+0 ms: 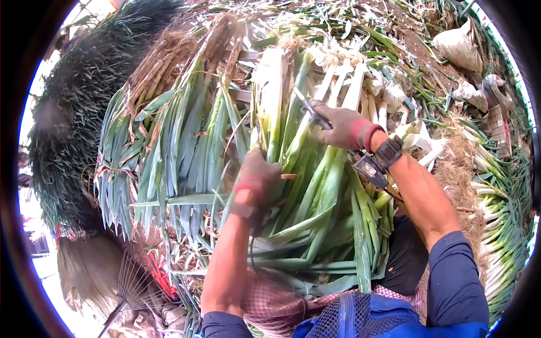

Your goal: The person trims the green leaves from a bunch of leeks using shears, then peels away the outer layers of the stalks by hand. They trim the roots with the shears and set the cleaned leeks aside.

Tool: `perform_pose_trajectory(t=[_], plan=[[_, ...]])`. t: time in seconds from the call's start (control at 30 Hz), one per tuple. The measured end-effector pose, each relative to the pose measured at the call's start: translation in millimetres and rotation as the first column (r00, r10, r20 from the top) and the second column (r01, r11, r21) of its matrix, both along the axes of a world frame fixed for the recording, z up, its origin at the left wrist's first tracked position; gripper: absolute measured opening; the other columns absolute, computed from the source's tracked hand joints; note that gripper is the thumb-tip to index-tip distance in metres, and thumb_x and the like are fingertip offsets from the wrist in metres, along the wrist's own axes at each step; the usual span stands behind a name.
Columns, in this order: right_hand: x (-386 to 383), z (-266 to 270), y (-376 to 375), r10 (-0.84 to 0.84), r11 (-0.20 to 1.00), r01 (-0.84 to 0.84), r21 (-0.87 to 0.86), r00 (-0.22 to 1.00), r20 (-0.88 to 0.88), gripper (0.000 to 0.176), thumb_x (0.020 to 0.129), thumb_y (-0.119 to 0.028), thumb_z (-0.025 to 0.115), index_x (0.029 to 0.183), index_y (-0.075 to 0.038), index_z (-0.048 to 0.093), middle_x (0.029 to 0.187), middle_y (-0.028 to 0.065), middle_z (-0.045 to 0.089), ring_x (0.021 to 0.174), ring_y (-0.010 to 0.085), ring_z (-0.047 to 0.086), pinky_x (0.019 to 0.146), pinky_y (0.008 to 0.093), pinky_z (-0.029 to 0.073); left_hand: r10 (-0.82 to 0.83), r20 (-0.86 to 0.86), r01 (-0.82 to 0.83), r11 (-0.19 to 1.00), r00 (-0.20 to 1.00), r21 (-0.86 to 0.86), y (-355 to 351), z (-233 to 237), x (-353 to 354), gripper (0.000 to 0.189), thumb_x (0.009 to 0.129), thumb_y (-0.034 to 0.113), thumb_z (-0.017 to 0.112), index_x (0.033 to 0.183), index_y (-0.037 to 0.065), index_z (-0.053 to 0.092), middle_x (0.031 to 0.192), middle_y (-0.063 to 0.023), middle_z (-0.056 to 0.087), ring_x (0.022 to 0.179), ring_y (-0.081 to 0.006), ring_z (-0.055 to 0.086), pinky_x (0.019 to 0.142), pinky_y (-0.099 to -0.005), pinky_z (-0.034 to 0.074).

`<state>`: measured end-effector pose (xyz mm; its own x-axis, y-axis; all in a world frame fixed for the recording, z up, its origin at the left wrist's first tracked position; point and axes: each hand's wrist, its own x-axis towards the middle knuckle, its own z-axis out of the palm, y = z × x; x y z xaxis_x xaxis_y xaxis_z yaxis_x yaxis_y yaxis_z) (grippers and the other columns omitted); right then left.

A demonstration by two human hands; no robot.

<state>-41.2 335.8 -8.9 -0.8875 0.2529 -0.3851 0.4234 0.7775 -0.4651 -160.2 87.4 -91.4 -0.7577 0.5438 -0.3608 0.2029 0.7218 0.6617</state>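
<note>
A pile of leeks [318,191] lies across my lap, white stems pointing away from me and green leaves towards me. My left hand [259,174], in a dark glove with a red cuff, is closed around a leek [256,135] at the left side of this pile. In my right hand [346,127], also gloved, is a small knife [319,116]; its short blade points up and left over the stems. A watch-like device [389,151] sits on my right wrist. Untrimmed leeks [186,129] with brown dry outer leaves lie to the left.
A tall stack of green leaves [73,118] rises at the far left, with a rake [127,290] below it. Peeled leeks [496,248] lie in a row at the right. Trimmings cover the ground ahead, and a pale sack [459,45] stands at the upper right.
</note>
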Motion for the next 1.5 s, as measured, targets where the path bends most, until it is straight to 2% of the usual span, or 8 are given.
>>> perform_pose_trajectory(t=[0.2, 0.57, 0.73, 0.93, 1.03, 1.2, 1.4, 1.5], plan=[[45, 22, -1, -0.085, 0.994, 0.085, 0.062, 0.996, -0.009, 0.088, 0.092, -0.037, 0.073, 0.167, -0.006, 0.037, 0.154, 0.0272, 0.058, 0.129, 0.044, 0.065, 0.112, 0.0441, 0.05, -0.039, 0.044, 0.037, 0.999, 0.998, 0.032, -1, -12, -17, 0.049, 0.084, 0.023, 0.087, 0.125, -0.001, 0.075, 0.104, -0.0206, 0.081, 0.093, -0.0305, 0.079, 0.087, -0.0398, 0.061], [105, 58, -40, 0.092, 0.988, -0.108, -0.114, 0.987, -0.135, 0.083, 0.091, -0.034, 0.075, 0.162, -0.005, 0.044, 0.116, 0.0268, 0.07, 0.106, 0.0444, 0.07, 0.096, 0.0477, 0.056, -0.178, 0.305, 0.141, 0.98, 0.936, 0.139, 13, 49, 37, 0.032, 0.082, 0.014, 0.079, 0.109, -0.002, 0.076, 0.088, -0.0112, 0.078, 0.076, -0.0165, 0.071, 0.074, -0.0337, 0.058], [95, 70, -25, -0.014, 0.997, 0.019, 0.071, 0.997, -0.073, 0.085, 0.095, -0.029, 0.076, 0.166, -0.003, 0.039, 0.132, 0.0257, 0.071, 0.117, 0.0413, 0.071, 0.105, 0.0436, 0.053, -0.298, -0.04, 0.3, 0.949, 0.954, 0.1, 25, 61, 82, 0.032, 0.079, 0.022, 0.078, 0.102, 0.001, 0.07, 0.11, -0.0219, 0.069, 0.099, -0.0408, 0.07, 0.09, -0.0468, 0.057], [98, 68, -26, 0.073, 0.992, -0.078, -0.096, 0.996, -0.049, 0.088, 0.09, -0.029, 0.077, 0.165, -0.001, 0.04, 0.135, 0.0317, 0.067, 0.119, 0.043, 0.07, 0.104, 0.0429, 0.054, -0.312, -0.08, 0.319, 0.943, 0.947, 0.097, 45, 69, 101, 0.026, 0.078, 0.019, 0.077, 0.097, 0.003, 0.068, 0.108, -0.0207, 0.069, 0.099, -0.0427, 0.071, 0.09, -0.0487, 0.057], [84, 62, -11, -0.026, 0.98, 0.031, 0.194, 0.999, -0.03, 0.087, 0.093, -0.04, 0.072, 0.166, -0.005, 0.039, 0.121, 0.0292, 0.073, 0.11, 0.0456, 0.072, 0.1, 0.0465, 0.056, -0.242, -0.063, 0.246, 0.967, 0.968, 0.07, 61, 62, 88, 0.026, 0.077, 0.02, 0.076, 0.095, 0.003, 0.068, 0.107, -0.0211, 0.07, 0.099, -0.0423, 0.071, 0.089, -0.0477, 0.057], [83, 70, -41, 0.196, 0.974, -0.201, -0.106, 0.979, -0.058, 0.088, 0.095, -0.043, 0.069, 0.167, -0.005, 0.035, 0.114, 0.0279, 0.076, 0.106, 0.0459, 0.073, 0.098, 0.0494, 0.056, -0.194, -0.091, 0.207, 0.965, 0.977, 0.16, 40, 45, 86, 0.04, 0.08, 0.025, 0.077, 0.113, 0.002, 0.072, 0.114, -0.0223, 0.067, 0.104, -0.0417, 0.069, 0.093, -0.0479, 0.056], [46, 65, -41, 0.101, 0.985, -0.114, 0.128, 0.989, 0.109, 0.083, 0.096, -0.044, 0.068, 0.164, -0.005, 0.04, 0.114, 0.0287, 0.076, 0.106, 0.0471, 0.073, 0.097, 0.0502, 0.057, -0.162, -0.059, 0.172, 0.945, 0.985, 0.278, 16, 42, 74, 0.057, 0.088, 0.028, 0.077, 0.135, -0.003, 0.069, 0.124, -0.0244, 0.066, 0.112, -0.0402, 0.068, 0.1, -0.045, 0.055], [26, 84, -55, 0.158, 0.987, -0.146, -0.063, 0.948, 0.276, 0.083, 0.097, -0.04, 0.067, 0.167, -0.009, 0.038, 0.119, 0.0306, 0.074, 0.103, 0.0441, 0.075, 0.098, 0.0492, 0.056, -0.13, 0.124, 0.057, 0.882, 0.984, 0.467, 18, 11, 68, 0.042, 0.097, 0.02, 0.076, 0.133, -0.003, 0.072, 0.118, -0.0137, 0.072, 0.105, -0.023, 0.074, 0.093, -0.0356, 0.058]])
